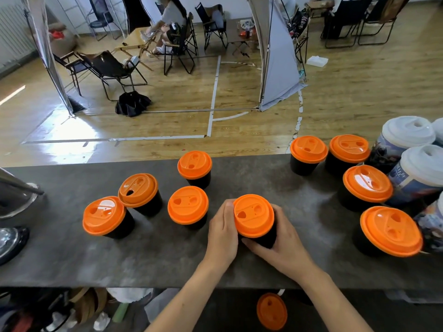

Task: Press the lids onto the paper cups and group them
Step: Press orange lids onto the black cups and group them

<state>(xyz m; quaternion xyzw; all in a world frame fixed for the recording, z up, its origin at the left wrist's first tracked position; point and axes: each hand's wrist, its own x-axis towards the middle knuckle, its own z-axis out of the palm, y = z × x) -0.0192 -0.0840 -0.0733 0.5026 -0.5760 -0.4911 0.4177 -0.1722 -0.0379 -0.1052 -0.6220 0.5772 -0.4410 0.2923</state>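
Four black paper cups with orange lids stand clustered left of centre on a grey counter; the lid of the second cup sits tilted. Just right of the cluster, in the lower middle of the frame, a person holds a fifth lidded cup upright on the counter between both hands. The left hand lies flat against its left side, fingers straight and together, tips at the lid's rim. The right hand wraps the right side, thumb curled across the cup's near wall. Further right, well apart, four more orange-lidded cups stand grouped, with taller white-lidded cups beside them at the right edge. A loose orange lid lies below the counter's near edge, at bottom centre
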